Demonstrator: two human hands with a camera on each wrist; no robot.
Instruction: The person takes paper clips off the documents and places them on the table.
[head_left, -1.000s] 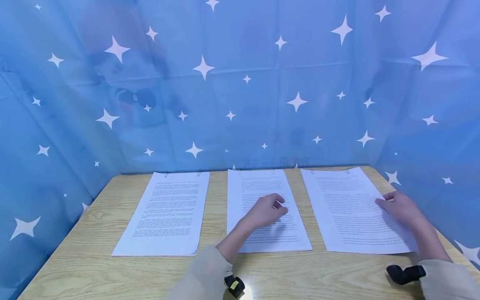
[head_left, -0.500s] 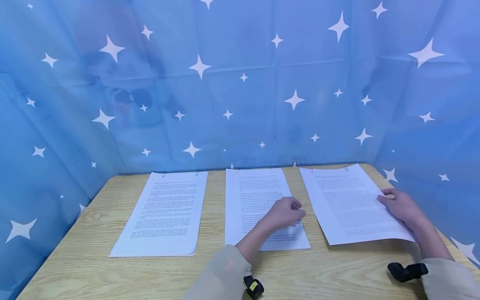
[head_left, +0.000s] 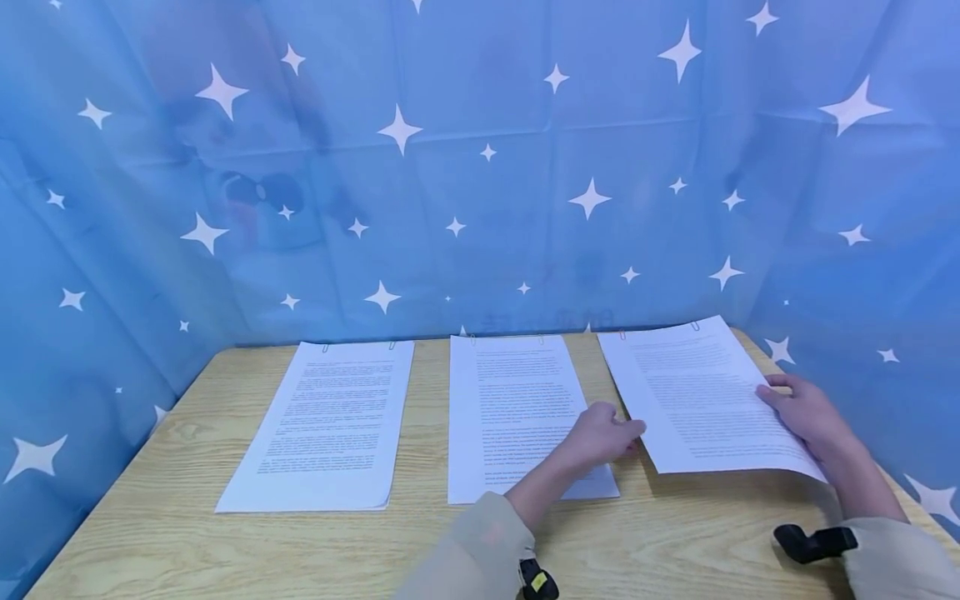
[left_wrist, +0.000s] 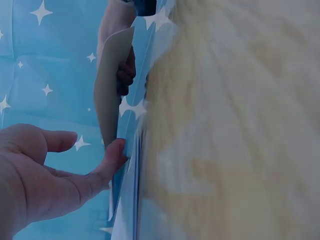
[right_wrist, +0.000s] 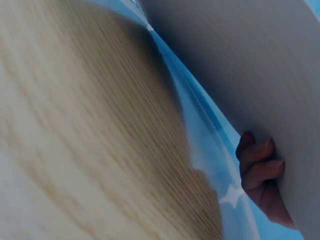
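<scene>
A stack of printed paper (head_left: 705, 417) at the right is lifted off the wooden table along its near side, its front edge bowed. My right hand (head_left: 806, 412) grips its right edge, thumb on top; the curled fingers (right_wrist: 260, 165) show beneath the sheets in the right wrist view. Two paper clips sit on its far edge, a red one (head_left: 622, 336) and a dark one (head_left: 695, 326). My left hand (head_left: 600, 435) reaches over the middle stack's right edge to the lifted stack's left edge. In the left wrist view its thumb and fingers are apart, a fingertip (left_wrist: 117, 150) right at the paper.
A middle paper stack (head_left: 517, 400) and a left paper stack (head_left: 326, 425) lie flat, each with clips at the top. Bare wooden table (head_left: 187, 467) runs along the front. A blue star-patterned curtain (head_left: 480, 192) rises behind and at both sides.
My left hand has moved right, from over the middle stack to the right stack's left edge. My right hand has raised the near side of the right stack, which lay flat before.
</scene>
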